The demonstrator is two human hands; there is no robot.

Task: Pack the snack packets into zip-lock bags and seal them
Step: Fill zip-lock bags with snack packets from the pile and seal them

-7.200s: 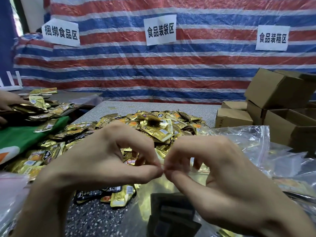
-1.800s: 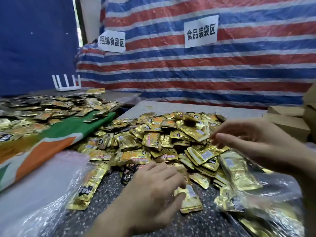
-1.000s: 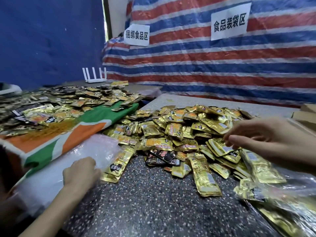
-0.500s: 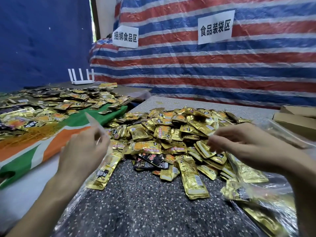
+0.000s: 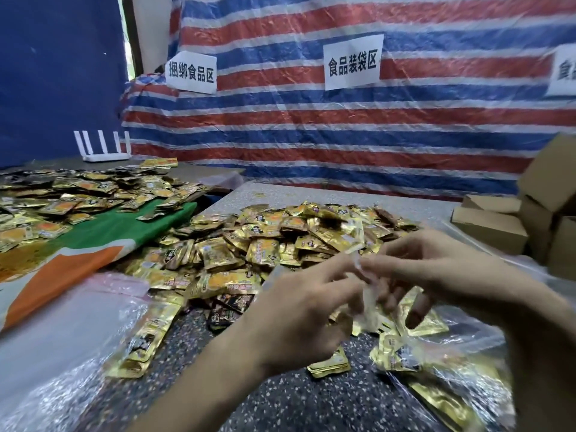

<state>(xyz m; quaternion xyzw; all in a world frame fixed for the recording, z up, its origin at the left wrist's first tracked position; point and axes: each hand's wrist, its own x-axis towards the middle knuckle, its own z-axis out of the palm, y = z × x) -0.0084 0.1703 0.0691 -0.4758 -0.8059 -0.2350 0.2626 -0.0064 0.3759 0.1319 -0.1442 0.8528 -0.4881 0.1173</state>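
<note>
Over the speckled stone tabletop [image 5: 274, 400], left hand [image 5: 299, 319] and right hand [image 5: 436, 272] together pinch a thin, crinkled clear zip-lock bag [image 5: 367, 304], just before the heap of glossy, flat gold-foil snack packets [image 5: 265, 244].

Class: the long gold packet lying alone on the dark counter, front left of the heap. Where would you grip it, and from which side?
Probably by the near short end of the long gold packet, pinched from the front left. It lies flat, its far end runs toward the heap, and the near end seems to rest on clear plastic with open room around it.
</note>
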